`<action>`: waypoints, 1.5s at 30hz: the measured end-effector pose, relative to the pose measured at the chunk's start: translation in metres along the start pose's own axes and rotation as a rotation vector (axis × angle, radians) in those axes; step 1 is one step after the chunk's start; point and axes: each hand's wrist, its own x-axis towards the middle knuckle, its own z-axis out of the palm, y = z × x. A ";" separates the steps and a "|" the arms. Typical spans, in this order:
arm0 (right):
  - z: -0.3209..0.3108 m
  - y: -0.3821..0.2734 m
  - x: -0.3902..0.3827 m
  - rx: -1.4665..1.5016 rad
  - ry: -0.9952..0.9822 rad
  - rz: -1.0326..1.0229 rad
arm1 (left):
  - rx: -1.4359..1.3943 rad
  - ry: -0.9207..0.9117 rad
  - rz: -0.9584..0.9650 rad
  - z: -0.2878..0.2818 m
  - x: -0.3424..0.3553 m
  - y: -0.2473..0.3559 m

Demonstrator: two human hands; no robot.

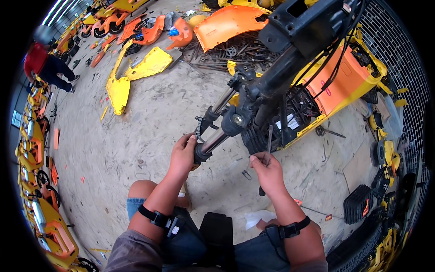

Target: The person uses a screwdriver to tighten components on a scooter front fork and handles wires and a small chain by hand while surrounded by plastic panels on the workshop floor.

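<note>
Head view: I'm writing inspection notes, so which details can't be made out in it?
Head view, gripped part of the metal tool: hidden by the right hand.
Head view, top of the black steering column: cut off by the upper edge.
Head view, co-worker: face blurred.
Head view, red scrap: too small to identify.

Counts: left hand (182, 153) 1, right hand (268, 173) 1, so 2 total. Tool (270, 140) 1. Fork legs (214, 141) 2. Arm straps (297, 227) 2. Person in red (38, 59) 1. Scooters (54, 222), left side: many, too packed for an exact number. Rods (213, 56) in pile: lots, overlapping, can't total.
</note>
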 end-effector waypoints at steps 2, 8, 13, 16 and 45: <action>-0.003 0.006 0.002 -0.038 0.005 -0.030 | -0.024 0.006 -0.104 0.003 -0.006 0.009; 0.001 0.005 0.002 -0.076 -0.006 -0.071 | -0.196 0.076 -0.164 0.017 -0.007 0.010; 0.005 0.006 0.004 -0.068 -0.023 -0.074 | -0.195 0.057 -0.175 0.015 -0.001 0.007; 0.006 0.003 0.003 -0.116 -0.022 -0.060 | -0.174 0.013 -0.190 0.014 -0.004 0.013; -0.006 0.007 -0.005 -0.050 0.035 0.036 | -0.254 -0.061 -0.028 0.040 -0.057 -0.023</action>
